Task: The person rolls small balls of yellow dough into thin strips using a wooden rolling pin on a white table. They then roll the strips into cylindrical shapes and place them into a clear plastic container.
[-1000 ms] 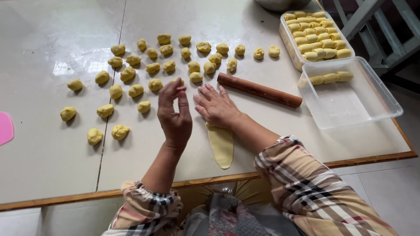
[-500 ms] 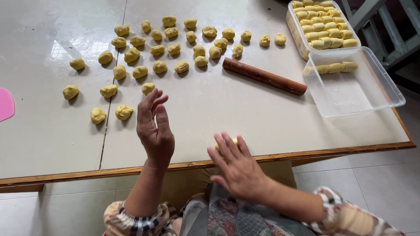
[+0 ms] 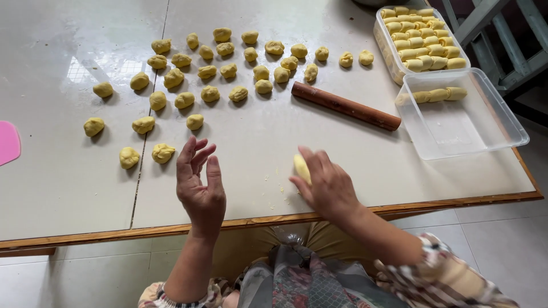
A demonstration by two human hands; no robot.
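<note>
Yellow dough fills your right hand [image 3: 328,185]: its fingers are curled round a small roll of dough [image 3: 301,169], held low over the counter [image 3: 257,148] near the front edge. Your left hand [image 3: 198,182] stands at nine o'clock from it, well apart, raised on edge with the fingers spread and loosely bent, holding nothing. A few crumbs [image 3: 279,188] lie on the counter between the two hands.

At twelve o'clock from your right hand a brown wooden rolling pin [image 3: 346,106] lies slantwise on the counter. Beyond it and to its left, from ten to twelve o'clock, many small dough lumps [image 3: 210,93] sit spread in loose rows, the nearest of them just beyond your left fingertips. At two o'clock a clear plastic tub [image 3: 485,134] sits near the right edge with a few rolled pieces [image 3: 439,94] along its far side; a second clear tub [image 3: 381,34] just behind it is packed full of rolled pieces. At the far left edge, at nine o'clock, a pink scraper [image 3: 8,142] shows in part.
</note>
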